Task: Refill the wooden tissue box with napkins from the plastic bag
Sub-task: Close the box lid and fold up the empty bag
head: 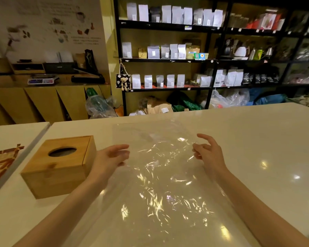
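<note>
A wooden tissue box (61, 164) with an oval slot in its lid stands on the white table at the left. A clear plastic bag (161, 175) lies flat and crinkled in the middle of the table, and I see no napkins in it. My left hand (111, 156) hovers at the bag's left edge, just right of the box, fingers apart, fingertips partly behind the plastic. My right hand (208, 153) is at the bag's right edge with its fingers spread and curled, fingertips touching the film. Neither hand clearly grips anything.
The white table (257, 139) runs far to the right. A second table (11, 134) with a printed paper (2, 163) adjoins on the left. Behind stand black shelves (168, 59) of pouches and a wooden counter (43, 97).
</note>
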A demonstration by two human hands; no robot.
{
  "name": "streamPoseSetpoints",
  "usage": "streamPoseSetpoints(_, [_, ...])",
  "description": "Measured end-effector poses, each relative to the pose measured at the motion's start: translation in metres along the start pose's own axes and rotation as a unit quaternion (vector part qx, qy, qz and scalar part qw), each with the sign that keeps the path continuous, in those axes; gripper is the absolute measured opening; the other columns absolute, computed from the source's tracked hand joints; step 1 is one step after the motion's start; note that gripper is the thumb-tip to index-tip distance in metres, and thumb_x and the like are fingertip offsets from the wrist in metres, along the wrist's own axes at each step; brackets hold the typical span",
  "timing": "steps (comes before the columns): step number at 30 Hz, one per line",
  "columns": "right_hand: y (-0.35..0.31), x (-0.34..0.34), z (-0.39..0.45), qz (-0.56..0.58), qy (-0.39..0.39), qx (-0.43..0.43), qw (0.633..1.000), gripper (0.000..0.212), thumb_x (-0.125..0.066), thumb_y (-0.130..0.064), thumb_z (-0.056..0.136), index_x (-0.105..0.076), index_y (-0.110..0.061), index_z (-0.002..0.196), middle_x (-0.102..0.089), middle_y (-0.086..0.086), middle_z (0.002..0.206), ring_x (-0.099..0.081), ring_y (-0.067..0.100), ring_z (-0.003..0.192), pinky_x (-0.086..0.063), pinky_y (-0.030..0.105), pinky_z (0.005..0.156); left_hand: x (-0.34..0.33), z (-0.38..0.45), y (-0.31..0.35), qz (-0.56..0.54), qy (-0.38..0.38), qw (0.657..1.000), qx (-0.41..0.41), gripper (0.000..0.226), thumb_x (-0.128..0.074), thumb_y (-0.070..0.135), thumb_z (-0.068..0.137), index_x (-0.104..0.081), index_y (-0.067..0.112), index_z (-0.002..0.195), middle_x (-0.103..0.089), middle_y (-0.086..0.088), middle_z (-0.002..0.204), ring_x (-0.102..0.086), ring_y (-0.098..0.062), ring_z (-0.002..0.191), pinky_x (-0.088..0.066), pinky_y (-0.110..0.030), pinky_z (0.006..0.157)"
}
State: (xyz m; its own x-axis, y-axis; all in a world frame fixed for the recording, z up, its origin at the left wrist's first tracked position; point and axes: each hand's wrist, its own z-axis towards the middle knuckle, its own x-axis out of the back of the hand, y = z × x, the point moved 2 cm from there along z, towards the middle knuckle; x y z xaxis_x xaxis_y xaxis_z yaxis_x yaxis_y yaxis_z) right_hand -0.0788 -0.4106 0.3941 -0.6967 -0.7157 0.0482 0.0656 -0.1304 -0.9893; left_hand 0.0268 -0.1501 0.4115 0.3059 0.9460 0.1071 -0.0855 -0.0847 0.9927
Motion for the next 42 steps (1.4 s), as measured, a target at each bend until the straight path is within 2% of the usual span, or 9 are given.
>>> streamPoseSetpoints(6, [-0.035,0.004,0.009,0.056,-0.038,-0.012,0.998,0.019,-0.059,-0.008,0.088,-0.071,-0.017,0.099,-0.066,-0.002,0.07,-0.058,0.01,0.063,-0.05,0.024,0.066,0.004,0.006,0.041,0.075,-0.01,0.996,-0.044,0.054,-0.072,0.014,0.075,-0.054,0.019,0.125,-0.059,0.0,0.115,-0.06,-0.006,0.088,-0.046,-0.022,0.081])
streamPoseSetpoints(9, [-0.053,0.011,0.011,0.038,-0.075,0.006,0.996,0.022,-0.06,-0.009,0.087,-0.069,-0.014,0.107,-0.069,0.0,0.083,-0.06,0.013,0.077,-0.05,0.022,0.07,0.008,0.009,0.059,0.127,-0.053,0.989,-0.063,0.056,-0.072,0.006,0.073,-0.054,0.017,0.124,-0.059,-0.002,0.111,-0.058,-0.004,0.082,-0.043,-0.015,0.07])
streamPoseSetpoints(14, [-0.074,0.022,0.009,-0.088,-0.107,0.082,0.987,0.042,-0.074,-0.001,0.072,-0.067,-0.019,0.109,-0.066,0.0,0.081,-0.062,0.01,0.077,-0.05,0.01,0.069,0.013,0.017,0.063,0.198,-0.007,0.975,-0.101,0.034,-0.074,0.011,0.072,-0.066,0.018,0.104,-0.068,-0.002,0.085,-0.061,-0.009,0.077,-0.044,-0.016,0.065])
streamPoseSetpoints(18, [-0.084,0.026,0.012,-0.181,-0.068,0.159,0.968,0.017,-0.075,-0.01,0.074,-0.074,-0.022,0.086,-0.062,0.003,0.076,-0.056,0.015,0.073,-0.046,0.013,0.065,0.017,0.018,0.067,0.245,0.055,0.953,-0.172,0.018,-0.076,0.019,0.069,-0.072,0.02,0.086,-0.066,-0.007,0.074,-0.056,-0.018,0.07,-0.045,-0.026,0.065])
streamPoseSetpoints(22, [-0.094,0.026,0.016,-0.386,-0.017,0.25,0.888,0.008,-0.074,-0.018,0.076,-0.077,-0.018,0.083,-0.061,0.003,0.107,-0.045,0.022,0.111,-0.034,0.028,0.091,0.016,0.017,0.079,0.283,0.062,0.935,-0.206,0.012,-0.076,0.024,0.067,-0.069,0.027,0.077,-0.047,0.001,0.077,-0.04,-0.015,0.071,-0.035,-0.025,0.058])
streamPoseSetpoints(27, [-0.113,0.011,0.006,-0.579,-0.07,0.247,0.773,0.025,-0.066,-0.026,0.082,-0.068,-0.025,0.107,-0.049,0.0,0.139,-0.033,0.019,0.133,-0.023,0.035,0.11,0.019,0.012,0.092,0.253,-0.001,0.938,-0.235,0.014,-0.074,0.023,0.069,-0.067,0.036,0.07,-0.055,0.012,0.088,-0.052,-0.01,0.086,-0.042,-0.024,0.067])
streamPoseSetpoints(30, [-0.121,-0.012,-0.007,-0.487,-0.173,0.27,0.813,0.041,-0.067,-0.032,0.081,-0.059,-0.028,0.121,-0.054,-0.007,0.135,-0.045,0.011,0.124,-0.033,0.03,0.105,0.012,0.005,0.098,0.237,-0.058,0.938,-0.247,0.012,-0.073,0.025,0.069,-0.07,0.036,0.073,-0.069,0.016,0.083,-0.06,-0.002,0.089,-0.044,-0.019,0.073])
streamPoseSetpoints(38, [-0.137,-0.037,-0.007,-0.366,-0.247,0.264,0.858,0.016,-0.064,-0.017,0.086,-0.074,-0.015,0.099,-0.075,0.003,0.095,-0.062,0.003,0.077,-0.044,0.002,0.07,0.012,-0.002,0.106,0.207,-0.072,0.94,-0.26,0.013,-0.071,0.018,0.072,-0.07,0.029,0.079,-0.072,0.019,0.077,-0.068,0.001,0.071,-0.048,-0.001,0.064])
streamPoseSetpoints(42, [-0.15,-0.035,-0.004,-0.32,-0.278,0.246,0.872,0.014,-0.064,-0.012,0.084,-0.074,-0.012,0.094,-0.075,0.005,0.08,-0.068,0.006,0.071,-0.051,0.008,0.066,0.021,-0.001,0.112,0.159,-0.058,0.946,-0.277,0.012,-0.065,0.016,0.076,-0.069,0.026,0.081,-0.074,0.013,0.071,-0.07,-0.003,0.065,-0.051,-0.004,0.067])
